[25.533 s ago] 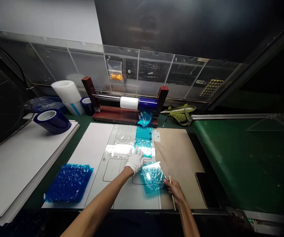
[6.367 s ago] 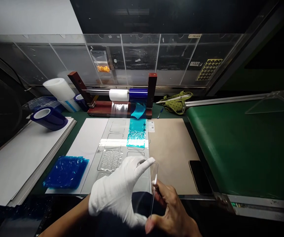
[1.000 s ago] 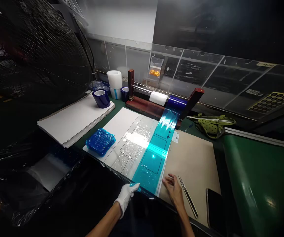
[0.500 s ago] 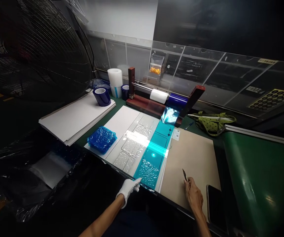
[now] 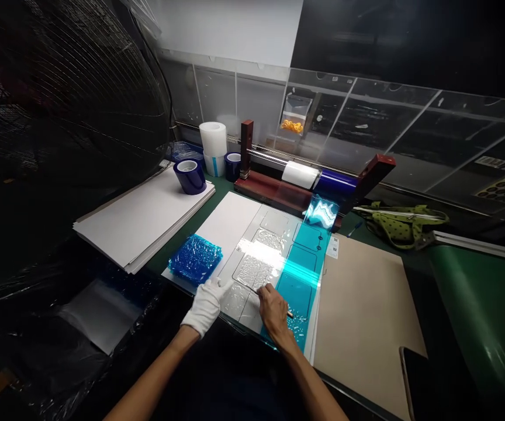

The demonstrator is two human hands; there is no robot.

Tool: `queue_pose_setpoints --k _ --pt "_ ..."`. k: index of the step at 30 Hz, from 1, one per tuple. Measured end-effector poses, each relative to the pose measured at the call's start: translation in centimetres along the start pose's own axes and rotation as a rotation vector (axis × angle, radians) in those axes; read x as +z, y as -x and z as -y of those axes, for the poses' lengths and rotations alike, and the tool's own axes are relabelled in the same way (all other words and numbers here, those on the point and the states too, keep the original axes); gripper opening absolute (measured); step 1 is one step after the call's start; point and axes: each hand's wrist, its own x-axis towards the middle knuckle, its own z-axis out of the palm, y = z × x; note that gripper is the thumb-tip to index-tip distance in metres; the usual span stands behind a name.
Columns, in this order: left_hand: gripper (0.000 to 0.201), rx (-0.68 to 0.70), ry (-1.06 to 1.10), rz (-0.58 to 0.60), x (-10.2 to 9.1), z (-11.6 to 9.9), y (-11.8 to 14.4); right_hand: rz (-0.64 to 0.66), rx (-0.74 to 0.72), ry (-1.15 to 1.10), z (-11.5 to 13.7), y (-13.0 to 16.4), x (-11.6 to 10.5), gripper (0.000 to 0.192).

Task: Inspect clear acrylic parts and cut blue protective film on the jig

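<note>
My gloved left hand (image 5: 206, 301) lies flat on the near left part of the grey template plate (image 5: 235, 225), next to a stack of blue film pieces (image 5: 195, 258). It holds nothing. My bare right hand (image 5: 274, 307) grips a thin metal tool (image 5: 248, 286) whose tip points at a wrinkled clear film piece (image 5: 256, 269) on the plate. Right beside that hand, a teal-blue film strip (image 5: 303, 272) runs from the blue roll (image 5: 338, 181) on the wooden holder (image 5: 270, 190) down to the plate's near edge.
A brown board (image 5: 366, 304) lies to the right with a phone (image 5: 419, 374) at its near corner. White boards (image 5: 142, 210) carry a blue tape roll (image 5: 190, 175) at the left. Behind stand a white roll (image 5: 213, 140), a green pouch (image 5: 404, 225), a clear partition and a large fan (image 5: 59, 88).
My right hand carried the thin tool left from the brown board, across the blue strip, to the clear film. My left hand shifted left off the strip's end onto the plate.
</note>
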Motion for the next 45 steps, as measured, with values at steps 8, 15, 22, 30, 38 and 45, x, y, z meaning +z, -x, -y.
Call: queue_pose_setpoints --k 8,15,22,30,38,45 --pt "0.042 0.135 -0.236 0.115 0.7 1.8 -1.2 0.111 -0.055 0.089 4.4 -4.6 1.4 0.024" --pt "0.034 0.204 -0.283 0.121 1.2 2.8 -1.7 0.171 -0.038 0.138 4.4 -5.0 1.5 0.025" --pt "0.089 0.324 -0.250 -0.057 3.6 4.6 1.6 0.177 0.014 0.216 -0.8 -1.2 -0.1 0.029" --pt "0.047 0.499 -0.191 -0.337 4.6 5.9 3.0 0.161 0.116 0.235 -5.2 3.5 -2.5 0.034" --pt "0.020 0.601 -0.074 -0.384 1.4 4.1 1.1 -0.081 0.289 -0.301 -7.6 9.3 -4.8 0.023" --pt "0.029 0.584 0.085 -0.160 -5.6 -3.6 -4.0 -0.268 0.473 -0.578 -10.3 13.1 -6.3 0.035"
